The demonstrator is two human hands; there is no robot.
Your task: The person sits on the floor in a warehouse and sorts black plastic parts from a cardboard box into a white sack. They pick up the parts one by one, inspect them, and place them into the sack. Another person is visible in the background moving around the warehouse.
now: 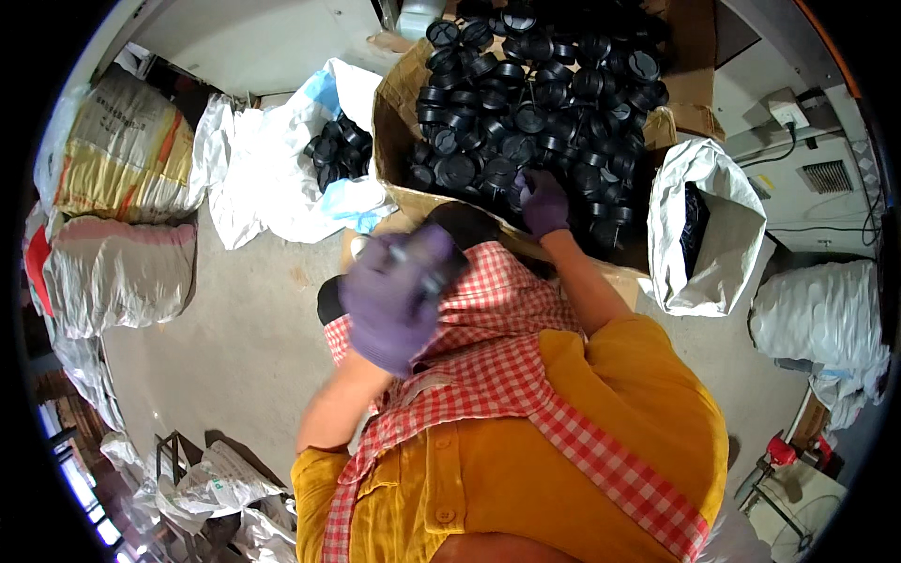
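Observation:
A cardboard box [399,117] is heaped with black round plastic caps [530,117]. My right hand [542,204], in a purple glove, reaches over the near edge of the box. Its fingers curl against the caps, and what lies between them is hidden. In front of the box, above my lap, is my left hand [389,305], also gloved in purple and blurred by motion. The left fingers are closed around a dark, shiny black plastic piece [449,263], too smeared for its shape to show.
Left of the box, an open white sack [267,169] holds more black parts [338,150]. On the right stands another open white sack [718,225] with dark contents. Full sacks [122,272] line the left side. A cable and plug [790,120] hang at the right wall.

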